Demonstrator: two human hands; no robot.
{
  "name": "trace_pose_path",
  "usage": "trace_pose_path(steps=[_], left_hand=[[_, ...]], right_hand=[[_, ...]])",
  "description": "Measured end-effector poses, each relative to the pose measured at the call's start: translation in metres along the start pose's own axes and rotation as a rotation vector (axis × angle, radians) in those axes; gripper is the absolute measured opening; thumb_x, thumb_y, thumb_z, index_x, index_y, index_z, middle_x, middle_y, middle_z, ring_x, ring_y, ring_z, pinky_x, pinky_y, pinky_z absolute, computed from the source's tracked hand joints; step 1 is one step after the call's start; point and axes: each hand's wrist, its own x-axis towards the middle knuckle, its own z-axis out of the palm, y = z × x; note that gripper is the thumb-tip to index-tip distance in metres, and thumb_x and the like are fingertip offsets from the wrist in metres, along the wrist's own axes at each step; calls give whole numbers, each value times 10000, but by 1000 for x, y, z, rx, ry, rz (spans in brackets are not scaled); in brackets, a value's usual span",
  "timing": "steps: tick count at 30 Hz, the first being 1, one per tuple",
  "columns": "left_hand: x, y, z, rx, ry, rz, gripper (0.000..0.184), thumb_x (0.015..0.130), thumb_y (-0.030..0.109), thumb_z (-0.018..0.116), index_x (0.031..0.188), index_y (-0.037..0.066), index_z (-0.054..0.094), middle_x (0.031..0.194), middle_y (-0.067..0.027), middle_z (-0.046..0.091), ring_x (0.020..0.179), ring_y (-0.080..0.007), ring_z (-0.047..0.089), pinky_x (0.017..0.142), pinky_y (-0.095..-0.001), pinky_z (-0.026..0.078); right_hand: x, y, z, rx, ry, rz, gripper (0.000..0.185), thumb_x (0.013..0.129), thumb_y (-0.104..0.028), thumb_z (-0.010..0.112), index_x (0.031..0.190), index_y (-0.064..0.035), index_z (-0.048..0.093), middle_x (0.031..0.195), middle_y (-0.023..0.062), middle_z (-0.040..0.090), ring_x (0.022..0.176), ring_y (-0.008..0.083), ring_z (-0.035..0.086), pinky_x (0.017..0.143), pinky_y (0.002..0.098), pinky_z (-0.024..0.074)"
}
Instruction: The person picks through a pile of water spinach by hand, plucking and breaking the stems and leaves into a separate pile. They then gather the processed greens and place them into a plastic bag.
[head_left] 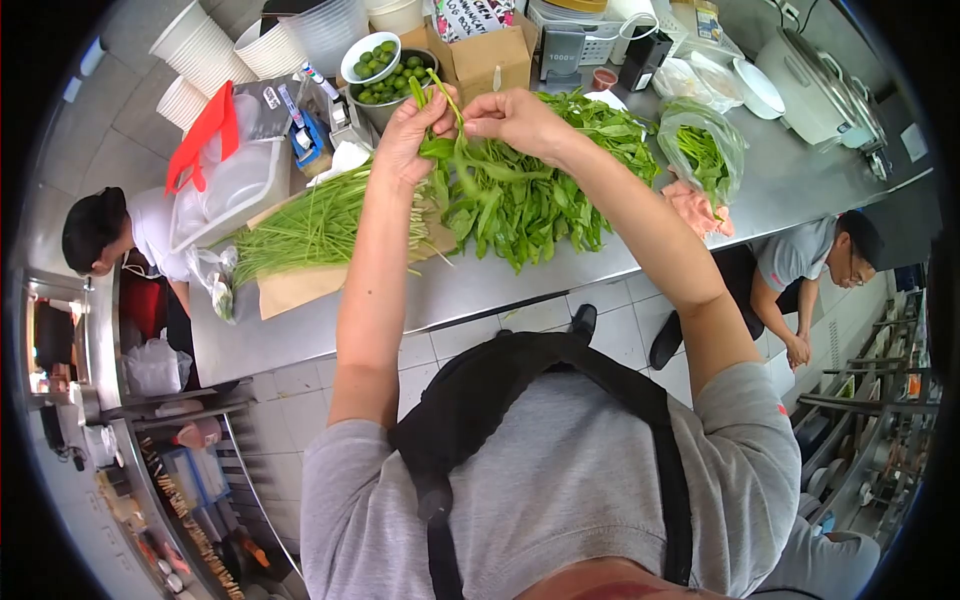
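Above the metal counter, my left hand point(412, 130) is closed around a green water spinach stem point(443, 98) that stands up between both hands. My right hand point(515, 122) pinches the same sprig from the other side, with leaves hanging below the fingers. Beneath my hands spreads a large heap of leafy water spinach point(530, 205). To its left, long thin green stems point(310, 225) lie in a pile on brown paper point(300, 291). My left forearm covers part of that pile. The right fingertips are partly hidden by the leaves.
Bowls of small green limes point(376, 62) stand just beyond my hands. A plastic bag of greens point(702, 150) and a pink cloth point(697, 208) lie at right. A white tub point(240, 205) sits at left. Two people are nearby, a left person point(150, 225) and a right person point(800, 270).
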Motion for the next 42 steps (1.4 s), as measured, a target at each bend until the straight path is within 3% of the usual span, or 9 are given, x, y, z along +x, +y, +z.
trace_pose_path(steps=[9, 12, 14, 17, 21, 28, 30, 35, 42], left_hand=[[-1, 2, 3, 263, 101, 50, 156, 784, 165, 592, 855, 27, 592, 621, 28, 482, 538, -43, 413, 458, -167, 326], [-5, 11, -11, 297, 233, 112, 152, 779, 183, 601, 838, 43, 611, 642, 40, 502, 547, -32, 414, 468, -163, 322], [-6, 18, -26, 372, 288, 144, 163, 775, 206, 606, 849, 60, 618, 665, 52, 524, 562, -20, 420, 486, -157, 319], [-13, 27, -33, 377, 345, 172, 182, 777, 205, 606, 868, 47, 601, 720, 27, 553, 584, -27, 452, 467, -156, 347], [-15, 26, -40, 372, 307, 166, 189, 786, 212, 594, 879, 48, 595, 741, 24, 560, 616, -31, 471, 465, -159, 350], [-27, 24, -40, 373, 301, 146, 186, 812, 203, 555, 911, 49, 588, 795, -12, 585, 676, -58, 505, 531, -175, 357], [-32, 25, -45, 387, 323, 150, 173, 817, 203, 546, 899, 61, 602, 800, -8, 592, 682, -54, 503, 546, -177, 342], [-29, 20, -40, 436, 284, 78, 188, 815, 184, 550, 921, 31, 576, 816, -36, 598, 685, -60, 523, 551, -177, 368], [3, 20, 20, 622, 75, 158, 206, 800, 189, 565, 903, 15, 605, 758, -26, 613, 619, -41, 483, 529, -176, 342]], right_hand=[[3, -1, -10, -101, -15, 42, 105, 713, -88, 630, 764, -19, 570, 678, -3, 565, 629, 61, 502, 586, 208, 396], [2, -3, -16, -504, 6, -5, 111, 682, -86, 616, 781, -51, 580, 686, 49, 589, 629, 141, 555, 594, 269, 436], [6, 7, -18, -969, 134, 14, 133, 667, -101, 587, 776, -26, 605, 789, 158, 605, 768, 294, 589, 676, 351, 468], [19, 31, -9, -1088, 34, 82, 137, 688, -101, 554, 793, -35, 613, 817, 168, 602, 800, 299, 586, 692, 372, 473], [35, 51, 19, -1021, -14, 151, 145, 692, -132, 546, 808, -130, 633, 818, 140, 601, 790, 289, 582, 716, 381, 467], [48, 60, 14, -1073, 71, 328, 190, 702, -144, 548, 845, -44, 623, 853, 163, 608, 804, 284, 596, 712, 342, 476], [53, 53, -12, -791, 99, 240, 262, 647, -258, 648, 783, -36, 613, 766, 116, 615, 694, 230, 589, 651, 325, 466], [45, 11, -62, -153, 249, -12, 160, 688, -213, 665, 741, -79, 596, 661, -12, 567, 590, 59, 486, 525, 221, 382], [32, -32, -79, -386, 259, -92, 136, 701, -157, 661, 716, -45, 584, 649, -30, 548, 585, 31, 467, 511, 183, 347]])
